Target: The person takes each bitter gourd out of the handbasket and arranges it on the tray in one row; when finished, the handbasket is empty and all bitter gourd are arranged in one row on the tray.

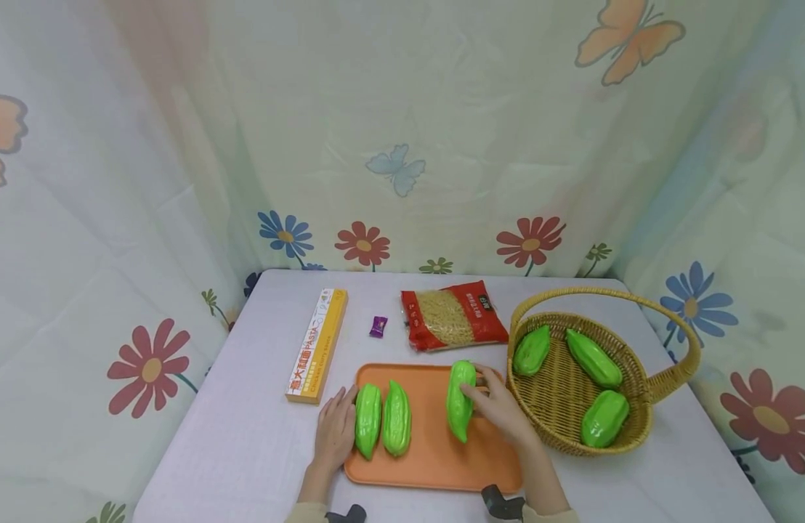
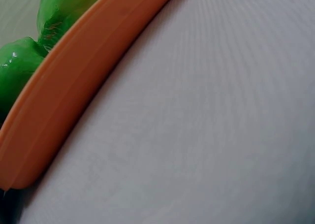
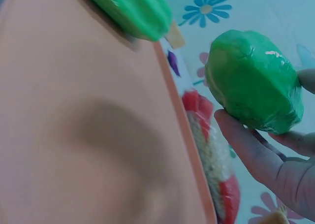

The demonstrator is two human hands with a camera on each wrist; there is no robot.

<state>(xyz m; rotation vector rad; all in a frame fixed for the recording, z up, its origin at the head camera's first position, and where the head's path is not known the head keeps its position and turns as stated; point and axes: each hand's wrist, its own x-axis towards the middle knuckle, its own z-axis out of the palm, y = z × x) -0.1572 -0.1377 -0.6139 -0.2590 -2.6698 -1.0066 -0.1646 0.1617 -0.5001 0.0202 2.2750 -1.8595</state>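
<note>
My right hand [image 1: 497, 407] pinches a long, glossy green vegetable [image 1: 460, 399] between thumb and fingers. In the right wrist view this ridged green vegetable [image 3: 253, 81] is up off the orange tray [image 3: 44, 135], its shadow falling on the tray. Two similar green vegetables, a left one [image 1: 367, 420] and a right one [image 1: 397, 420], lie side by side on the left part of the tray [image 1: 431, 465]. Against the tray's left edge rests my left hand [image 1: 337, 428], fingers fairly straight, close beside the leftmost vegetable. The left wrist view shows the tray's side [image 2: 64, 86] but not the fingers.
To the right stands a wicker basket [image 1: 540, 418] with a tall handle, holding three green vegetables. Behind the tray lie a red pasta bag [image 1: 448, 316] and a small purple wrapped sweet [image 1: 378, 327]. A yellow and white pasta box [image 1: 317, 345] lies at left.
</note>
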